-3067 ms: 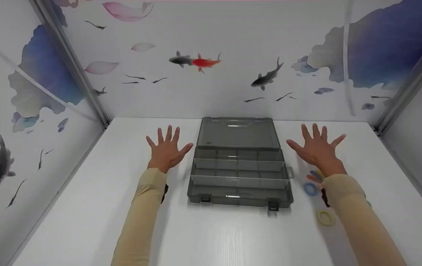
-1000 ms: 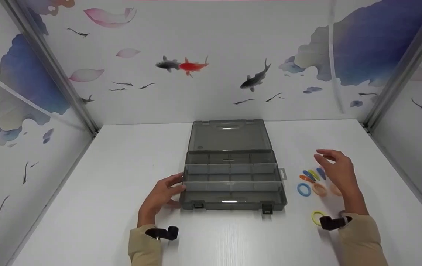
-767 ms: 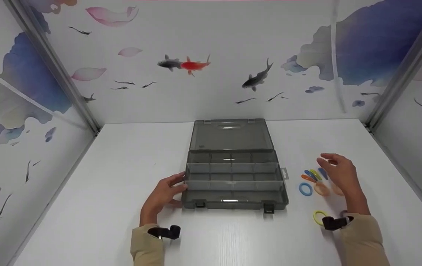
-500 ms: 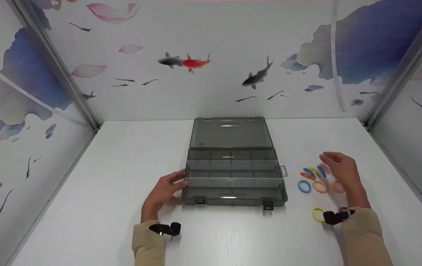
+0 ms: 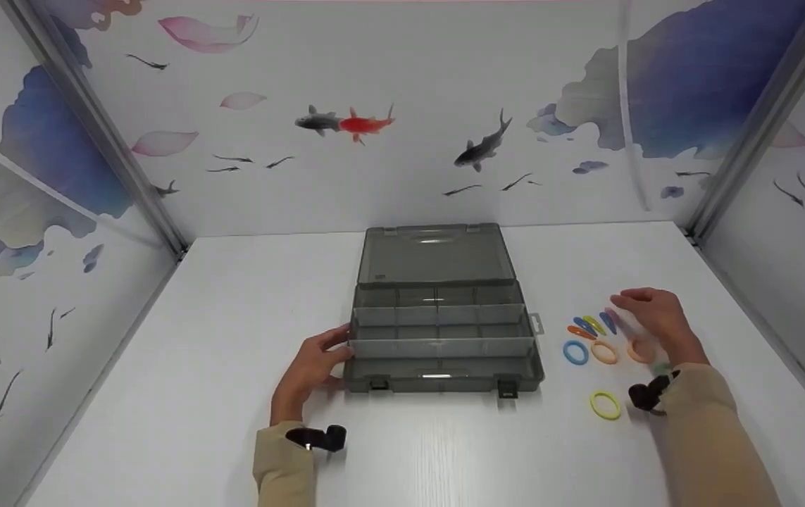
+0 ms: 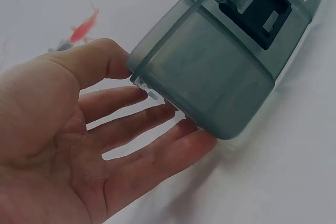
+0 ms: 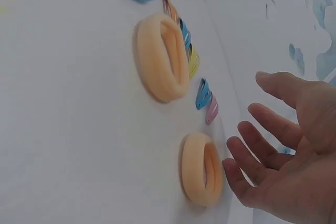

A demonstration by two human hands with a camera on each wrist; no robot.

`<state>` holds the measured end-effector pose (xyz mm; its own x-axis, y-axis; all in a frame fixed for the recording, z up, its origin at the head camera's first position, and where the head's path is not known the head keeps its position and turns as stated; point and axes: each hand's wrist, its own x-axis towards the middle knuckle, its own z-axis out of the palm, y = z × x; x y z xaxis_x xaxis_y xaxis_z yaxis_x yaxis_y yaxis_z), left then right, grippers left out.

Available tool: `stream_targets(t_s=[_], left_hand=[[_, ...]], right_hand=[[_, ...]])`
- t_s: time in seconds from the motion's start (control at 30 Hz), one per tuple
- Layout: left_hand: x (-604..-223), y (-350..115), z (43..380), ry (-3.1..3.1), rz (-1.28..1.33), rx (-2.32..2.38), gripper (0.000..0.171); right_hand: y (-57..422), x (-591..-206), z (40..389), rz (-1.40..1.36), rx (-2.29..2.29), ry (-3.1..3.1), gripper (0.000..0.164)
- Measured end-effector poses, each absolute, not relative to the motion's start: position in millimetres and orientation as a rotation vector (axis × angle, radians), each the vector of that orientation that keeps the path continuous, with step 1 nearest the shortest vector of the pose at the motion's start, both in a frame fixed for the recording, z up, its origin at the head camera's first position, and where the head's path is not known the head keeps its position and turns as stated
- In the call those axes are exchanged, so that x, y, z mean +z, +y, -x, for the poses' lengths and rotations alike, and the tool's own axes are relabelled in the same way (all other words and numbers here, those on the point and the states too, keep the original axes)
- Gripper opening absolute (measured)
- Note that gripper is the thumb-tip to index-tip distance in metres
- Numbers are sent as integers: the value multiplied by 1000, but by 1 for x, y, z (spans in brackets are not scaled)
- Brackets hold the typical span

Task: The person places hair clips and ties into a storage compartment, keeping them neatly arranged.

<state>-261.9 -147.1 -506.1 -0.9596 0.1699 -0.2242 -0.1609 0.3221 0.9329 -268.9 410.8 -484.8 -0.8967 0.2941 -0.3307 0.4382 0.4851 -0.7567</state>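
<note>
A grey see-through compartment box (image 5: 444, 366) stands in the middle of the table with its lid (image 5: 437, 253) laid back. At its left side is my left hand (image 5: 307, 373); in the left wrist view, the thumb and fairly straight fingertips touch the box's end wall. My right hand (image 5: 659, 320) hovers, fingers relaxed and holding nothing, just right of several snap hair clips: an orange clip (image 5: 580, 332), a yellow clip (image 5: 594, 324) and a pink clip (image 7: 212, 110), besides blue ones. Nearer me lie a blue hair tie (image 5: 575, 353) and two peach hair ties (image 5: 604, 352).
A yellow hair tie (image 5: 605, 405) lies closer to the front. Something green (image 5: 661, 368) shows partly behind the right wrist. White panels printed with fish enclose the table (image 5: 233, 317) at the back and sides. One box latch (image 5: 508, 389) hangs at the front.
Both hands were spread above the table at first; the left has come to the box's side, the right to the clips. Lately the right hand has shifted slightly away, uncovering more clips and ties.
</note>
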Motion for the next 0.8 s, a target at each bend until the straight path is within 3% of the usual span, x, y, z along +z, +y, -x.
stream_targets(t_s=[0.2, 0.8], left_hand=[[-509, -148, 263, 2290, -21, 1703, 55], [-513, -151, 264, 2271, -18, 1724, 54]], right_hand=[[425, -489, 268, -539, -1274, 2522, 96], [423, -494, 267, -565, -1261, 2533, 84]])
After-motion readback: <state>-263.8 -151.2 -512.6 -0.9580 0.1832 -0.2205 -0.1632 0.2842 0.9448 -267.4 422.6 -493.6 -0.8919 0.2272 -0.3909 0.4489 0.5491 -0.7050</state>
